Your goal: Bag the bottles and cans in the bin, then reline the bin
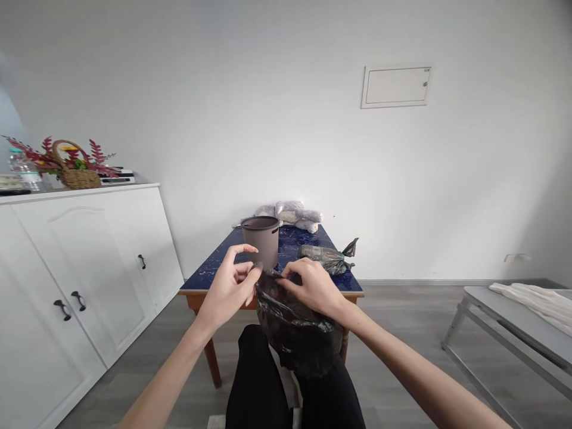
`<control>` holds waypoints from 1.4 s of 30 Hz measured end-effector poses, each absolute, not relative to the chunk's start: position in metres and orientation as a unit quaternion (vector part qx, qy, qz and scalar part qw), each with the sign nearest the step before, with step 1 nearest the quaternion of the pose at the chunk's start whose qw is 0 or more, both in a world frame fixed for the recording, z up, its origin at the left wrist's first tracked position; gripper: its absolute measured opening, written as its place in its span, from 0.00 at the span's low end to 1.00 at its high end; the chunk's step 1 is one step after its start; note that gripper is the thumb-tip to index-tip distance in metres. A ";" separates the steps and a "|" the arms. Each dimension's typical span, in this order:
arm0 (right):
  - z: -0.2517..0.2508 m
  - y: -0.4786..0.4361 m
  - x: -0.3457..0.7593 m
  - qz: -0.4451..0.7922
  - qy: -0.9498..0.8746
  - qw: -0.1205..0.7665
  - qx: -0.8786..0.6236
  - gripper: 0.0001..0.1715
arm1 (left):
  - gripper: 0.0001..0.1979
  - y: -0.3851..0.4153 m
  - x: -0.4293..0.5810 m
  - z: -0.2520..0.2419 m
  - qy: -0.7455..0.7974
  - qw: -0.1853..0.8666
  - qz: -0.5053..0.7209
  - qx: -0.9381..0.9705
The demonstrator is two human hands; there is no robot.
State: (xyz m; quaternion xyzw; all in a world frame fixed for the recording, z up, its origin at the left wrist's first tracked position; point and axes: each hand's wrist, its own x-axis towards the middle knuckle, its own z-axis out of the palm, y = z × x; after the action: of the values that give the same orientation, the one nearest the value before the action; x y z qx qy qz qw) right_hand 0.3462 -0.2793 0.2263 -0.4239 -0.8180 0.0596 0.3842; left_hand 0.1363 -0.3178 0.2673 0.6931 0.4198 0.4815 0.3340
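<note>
A thin black plastic bag (299, 339) hangs from both hands, over my lap and in front of the table's near edge. My left hand (235, 280) pinches its rim on the left between thumb and fingers, the index finger curled above. On the right, my right hand (311, 285) grips the rim, fingers bent over the plastic. Just beyond the hands stands a grey-brown trash bin (263, 244) with a dark rim, upright on the blue table (218, 262). Right of it lies a roll of black bags (324, 256) in wrapping, its end twisted.
Several plush, fluffy grey-white pieces (292, 214) lie at the table's back against the wall. A white cabinet (89, 250) on the left carries a wicker flower basket (79, 177) and a plastic bottle (27, 173). A grey folding table (522, 310) with white cloth (536, 301) stands right.
</note>
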 end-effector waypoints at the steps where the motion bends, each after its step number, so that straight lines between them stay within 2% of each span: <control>1: 0.228 -0.276 0.351 0.036 -0.813 0.386 -0.435 0.06 | 0.18 -0.319 0.133 0.269 0.424 0.334 0.473 0.696; 5: 0.244 -0.270 0.367 -0.109 -0.796 0.398 -0.442 0.08 | 0.17 -0.323 0.128 0.273 0.446 0.287 0.434 0.728; 7: 0.256 -0.271 0.370 -0.160 -0.795 0.400 -0.426 0.10 | 0.17 -0.327 0.134 0.272 0.464 0.153 0.451 0.747; 10: 0.271 -0.274 0.366 -0.187 -0.795 0.413 -0.403 0.11 | 0.16 -0.338 0.151 0.269 0.409 -0.115 0.478 0.769; 12: 0.278 -0.276 0.362 -0.186 -0.798 0.421 -0.389 0.10 | 0.15 -0.345 0.163 0.266 0.312 -0.187 0.418 0.832; 15: 0.286 -0.278 0.362 -0.170 -0.804 0.435 -0.369 0.08 | 0.14 -0.349 0.176 0.263 0.248 -0.163 0.304 0.905; 19: 0.295 -0.275 0.376 -0.151 -0.787 0.474 -0.366 0.06 | 0.17 -0.344 0.175 0.256 0.324 -0.130 0.245 0.905; 24: 0.302 -0.270 0.395 -0.105 -0.773 0.488 -0.391 0.06 | 0.19 -0.344 0.166 0.248 0.369 -0.108 0.256 0.887; 27: 0.306 -0.271 0.402 -0.172 -0.766 0.473 -0.401 0.08 | 0.21 -0.343 0.162 0.247 0.422 -0.089 0.243 0.869; 33: 0.317 -0.275 0.412 -0.327 -0.762 0.386 -0.403 0.15 | 0.29 -0.333 0.148 0.247 0.537 -0.072 0.134 0.830; 38: 0.316 -0.275 0.418 -0.360 -0.748 0.366 -0.421 0.12 | 0.21 -0.314 0.127 0.242 0.620 -0.098 0.057 0.777; 42: 0.305 -0.277 0.423 -0.367 -0.743 0.375 -0.415 0.11 | 0.19 -0.302 0.107 0.239 0.661 -0.100 0.031 0.743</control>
State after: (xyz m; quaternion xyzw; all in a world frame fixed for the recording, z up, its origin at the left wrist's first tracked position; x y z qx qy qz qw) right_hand 0.4234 -0.2774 0.3051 -0.4147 -0.7432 -0.3670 0.3754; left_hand 0.1072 -0.3015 0.2393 0.7435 0.6606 0.0305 -0.1000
